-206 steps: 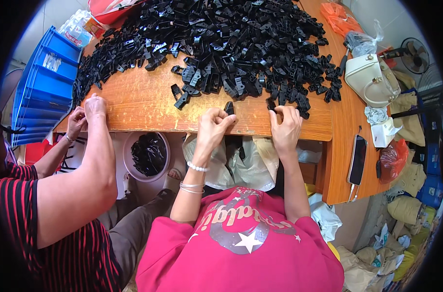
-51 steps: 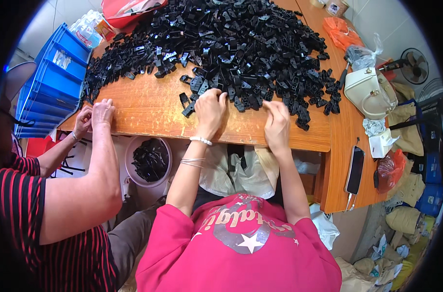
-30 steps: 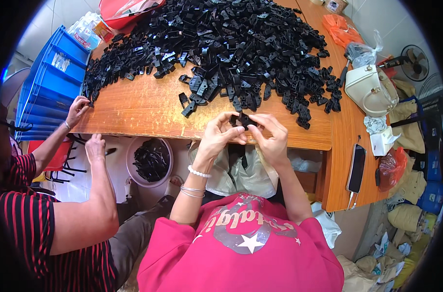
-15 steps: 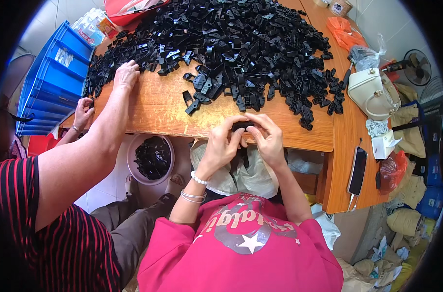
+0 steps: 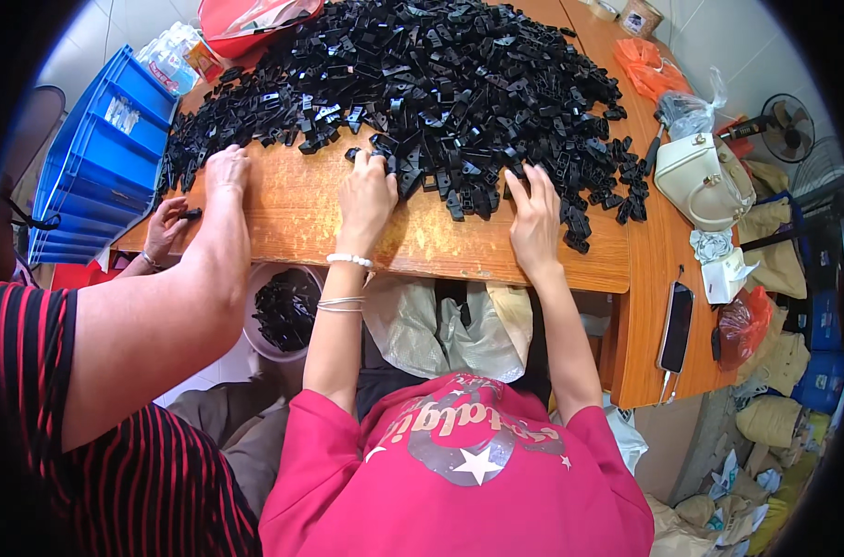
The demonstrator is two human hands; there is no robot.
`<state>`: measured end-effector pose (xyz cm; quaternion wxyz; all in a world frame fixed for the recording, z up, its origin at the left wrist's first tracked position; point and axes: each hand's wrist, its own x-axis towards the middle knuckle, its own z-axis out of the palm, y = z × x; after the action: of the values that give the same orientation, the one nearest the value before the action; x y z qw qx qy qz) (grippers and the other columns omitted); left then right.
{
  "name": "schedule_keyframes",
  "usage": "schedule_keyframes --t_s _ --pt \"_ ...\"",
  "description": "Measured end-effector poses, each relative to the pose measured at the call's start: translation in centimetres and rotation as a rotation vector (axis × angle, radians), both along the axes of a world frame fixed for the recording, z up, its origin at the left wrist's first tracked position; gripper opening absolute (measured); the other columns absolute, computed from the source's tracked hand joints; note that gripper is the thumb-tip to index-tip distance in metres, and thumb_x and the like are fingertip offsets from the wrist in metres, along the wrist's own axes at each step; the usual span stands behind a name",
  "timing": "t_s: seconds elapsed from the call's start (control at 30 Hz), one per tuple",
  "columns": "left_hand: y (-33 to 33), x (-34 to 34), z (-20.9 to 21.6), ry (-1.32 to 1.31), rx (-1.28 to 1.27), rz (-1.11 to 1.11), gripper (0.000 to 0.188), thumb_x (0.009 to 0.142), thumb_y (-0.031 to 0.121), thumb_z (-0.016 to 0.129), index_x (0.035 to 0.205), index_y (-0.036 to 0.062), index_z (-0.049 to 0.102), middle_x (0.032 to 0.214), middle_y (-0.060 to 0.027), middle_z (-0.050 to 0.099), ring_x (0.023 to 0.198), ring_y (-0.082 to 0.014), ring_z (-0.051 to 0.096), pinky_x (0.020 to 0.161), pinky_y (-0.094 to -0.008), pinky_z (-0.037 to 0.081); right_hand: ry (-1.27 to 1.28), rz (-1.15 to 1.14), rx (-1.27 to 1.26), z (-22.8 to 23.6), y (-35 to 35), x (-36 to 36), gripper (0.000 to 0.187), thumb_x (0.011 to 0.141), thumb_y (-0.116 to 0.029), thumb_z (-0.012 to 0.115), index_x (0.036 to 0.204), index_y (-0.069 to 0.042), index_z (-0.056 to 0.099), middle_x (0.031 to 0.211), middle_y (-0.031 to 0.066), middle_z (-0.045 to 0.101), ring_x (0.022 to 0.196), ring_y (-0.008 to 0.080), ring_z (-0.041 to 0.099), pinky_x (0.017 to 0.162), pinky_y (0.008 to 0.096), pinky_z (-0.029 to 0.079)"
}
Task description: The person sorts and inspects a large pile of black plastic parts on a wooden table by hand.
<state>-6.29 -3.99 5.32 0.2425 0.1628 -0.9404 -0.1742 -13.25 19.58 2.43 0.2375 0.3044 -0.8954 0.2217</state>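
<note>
A large heap of small black plastic parts (image 5: 459,102) covers the far side of the wooden table (image 5: 422,246). At the heap's near edge, my left hand (image 5: 366,197) reaches in with its fingers apart, the fingertips touching parts. My right hand (image 5: 536,221) lies further right along the same edge, palm down and fingers spread, its tips among the parts. No part is seen firmly gripped in either hand. Below the table edge hangs a whitish woven sack (image 5: 408,330), its mouth between my forearms.
At left a co-worker's hand (image 5: 227,172) rests near the heap; their other hand (image 5: 167,226) is by a black part. Blue bins (image 5: 97,176) stand beyond. A basin (image 5: 255,325) of black pieces sits below. At right are a handbag (image 5: 700,181) and a phone (image 5: 677,325).
My hands were together at the table's near edge around a small black part. They have since separated and moved forward to the heap, and the part is no longer between them.
</note>
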Motion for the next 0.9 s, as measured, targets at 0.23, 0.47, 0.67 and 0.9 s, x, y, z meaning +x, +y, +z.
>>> schedule_keyframes --t_s 0.23,0.47,0.67,0.9 --pt "0.5 0.6 -0.8 0.234 0.039 0.002 0.016 0.076 0.007 0.063 0.088 -0.0030 0.059 0.086 -0.0177 0.059 0.063 -0.0301 0.061 0.058 -0.0382 0.051 0.045 0.077 0.066 -1.2 1.4 -1.1 0.028 0.076 0.002 0.061 0.103 -0.005 0.060 0.134 0.0119 0.046 0.133 0.0291 0.033 0.106 0.0463 0.027" --pt "6.2 4.8 -0.9 0.247 1.393 -0.394 0.015 0.091 -0.001 0.051 0.104 -0.0079 0.053 0.085 -0.0142 0.065 0.066 -0.0190 0.066 0.059 -0.0283 0.057 -0.481 0.106 -0.563 1.3 1.3 3.8 0.025 0.069 -0.006 0.080 0.084 -0.002 0.060 0.079 0.0054 0.061 0.063 0.0113 0.055 0.058 0.0251 0.044" --pt "8.8 6.4 -0.6 0.235 1.423 -0.477 0.016 0.092 0.002 0.054 0.106 -0.0064 0.054 0.091 -0.0106 0.064 0.074 -0.0169 0.066 0.068 -0.0276 0.056 -0.546 0.459 -0.737 4.8 0.0 7.2 0.017 0.074 0.005 0.069 0.090 -0.001 0.065 0.091 0.0100 0.067 0.074 0.0176 0.060 0.069 0.0281 0.048" --pt "8.4 7.3 0.7 -0.047 1.032 -0.398 0.028 0.091 -0.003 0.050 0.120 -0.0066 0.049 0.087 -0.0100 0.064 0.077 -0.0166 0.066 0.070 -0.0268 0.056 -0.323 0.444 -0.641 5.0 -0.2 8.0 0.017 0.072 0.004 0.069 0.087 -0.001 0.065 0.093 0.0119 0.066 0.084 0.0284 0.061 0.076 0.0353 0.047"
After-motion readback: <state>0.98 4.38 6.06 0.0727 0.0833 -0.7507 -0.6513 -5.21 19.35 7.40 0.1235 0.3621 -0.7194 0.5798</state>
